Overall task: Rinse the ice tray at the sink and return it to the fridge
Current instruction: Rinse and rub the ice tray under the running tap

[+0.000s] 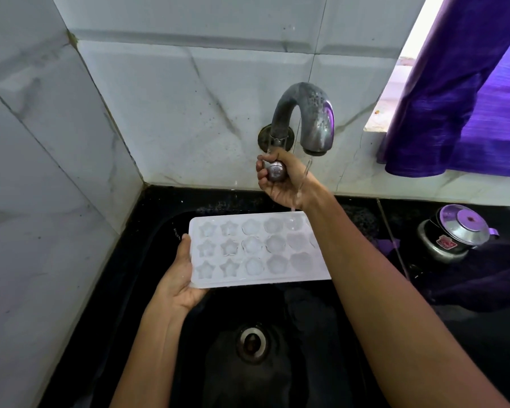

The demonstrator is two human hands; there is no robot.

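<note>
We are gripping the tap knob (275, 171) with our right hand (283, 184); left hand (180, 276) is pinching the ice tray (256, 248) just below the tap (305, 119). One-edge hold risking tipping as cells are filling.

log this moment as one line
stage: rinsing | left hand: holds white plastic ice tray over black sink | right hand: grips round metal tap knob | water: running

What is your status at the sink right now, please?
Left hand holds ice tray over sink. Right hand grips tap knob; water running. Nothing in the way.
</note>
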